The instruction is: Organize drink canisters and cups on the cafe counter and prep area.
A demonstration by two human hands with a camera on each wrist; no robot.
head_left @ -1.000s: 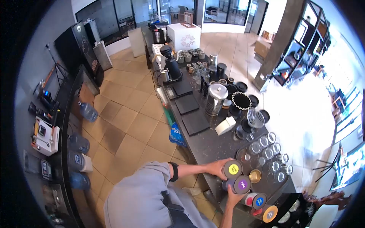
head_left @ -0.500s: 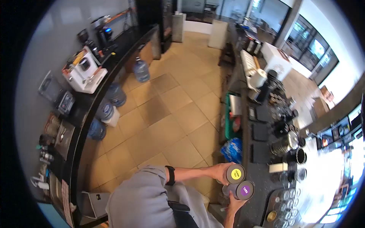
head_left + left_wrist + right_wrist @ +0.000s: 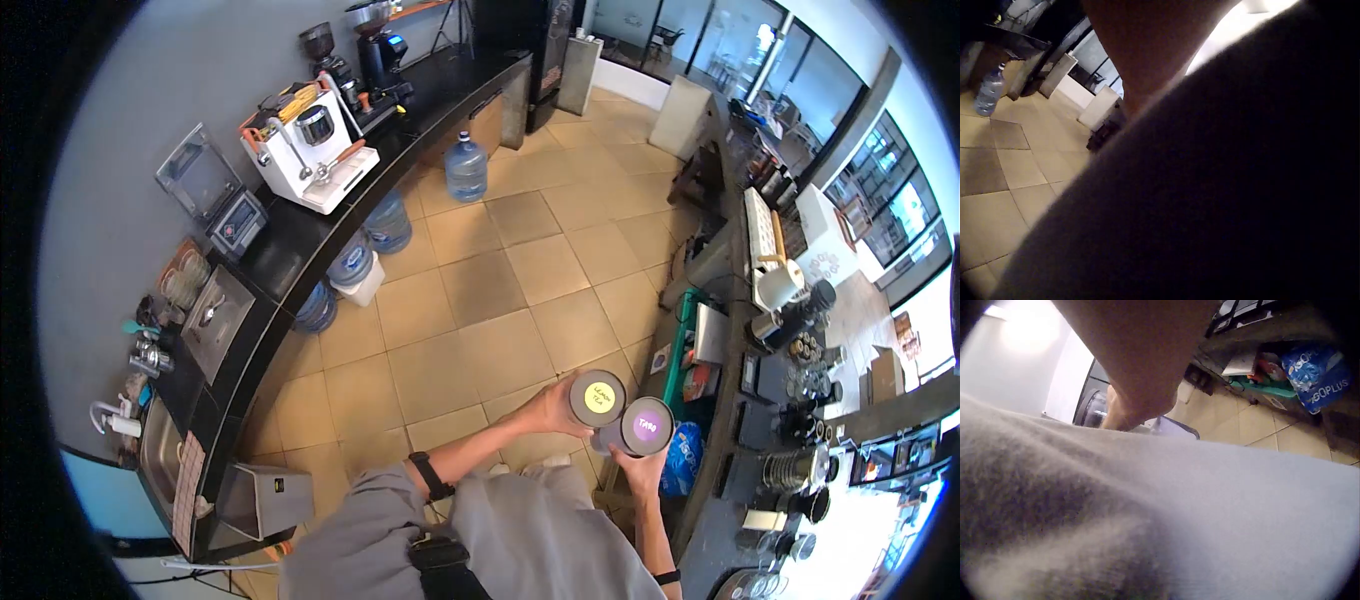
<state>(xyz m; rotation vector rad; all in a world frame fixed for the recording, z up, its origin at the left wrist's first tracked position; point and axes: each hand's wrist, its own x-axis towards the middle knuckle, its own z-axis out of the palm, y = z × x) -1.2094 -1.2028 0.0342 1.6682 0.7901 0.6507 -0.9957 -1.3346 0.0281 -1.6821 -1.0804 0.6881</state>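
In the head view, the left hand [image 3: 556,408] grips a round container with a dark lid and a yellow "Lemon Tea" label [image 3: 600,398]. Beside it, the right hand [image 3: 640,468] holds a second lidded container with a purple label [image 3: 647,425]. Both lids face up and sit side by side, above the floor left of the right-hand counter. Most of each container's body is hidden below its lid. The left wrist view shows mainly dark cloth and a forearm. In the right wrist view, part of the right hand [image 3: 1132,409] shows beyond grey cloth, against a container.
A black counter [image 3: 285,245] with an espresso machine [image 3: 310,150] and sink curves along the left. Water bottles [image 3: 466,170] stand on the tiled floor. On the right, a dark counter [image 3: 700,530] carries coffee gear; a green crate [image 3: 684,335] and blue bag [image 3: 684,460] are beneath.
Both containers have left the right-hand counter beside the glasses, still held in the two hands. The head view has turned left, toward the floor and the espresso machine counter.
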